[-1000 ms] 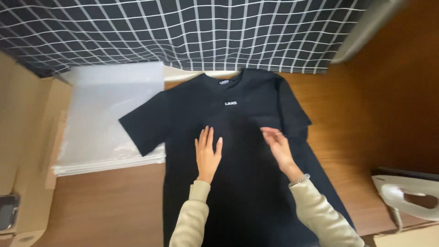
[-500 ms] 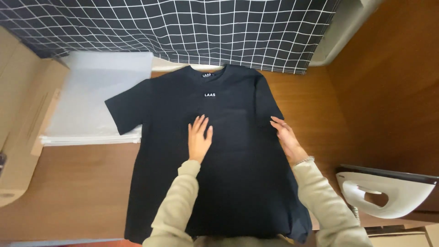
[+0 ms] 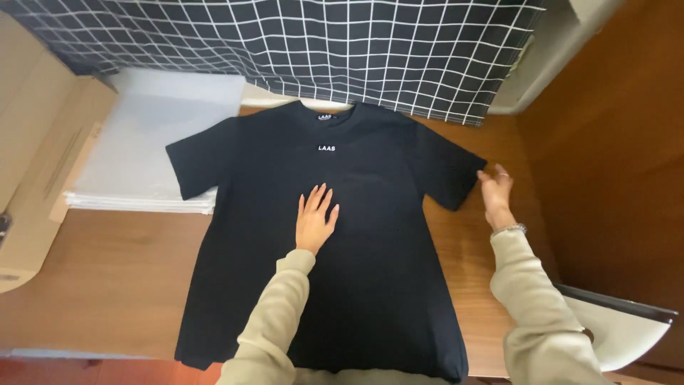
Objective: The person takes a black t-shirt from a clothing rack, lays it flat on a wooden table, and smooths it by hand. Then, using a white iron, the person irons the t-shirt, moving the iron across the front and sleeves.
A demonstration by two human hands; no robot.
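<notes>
The black T-shirt lies face-up, spread flat on the wooden worktop — left hand pressing open-palmed on its chest, right hand open, empty, hovering just off the sleeve's edge.

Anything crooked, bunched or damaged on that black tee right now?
Nothing stands out. The black T-shirt lies flat and face up on the wooden table, both sleeves spread. The left hand rests flat on its chest; the right hand is open beside the sleeve edge.
</notes>
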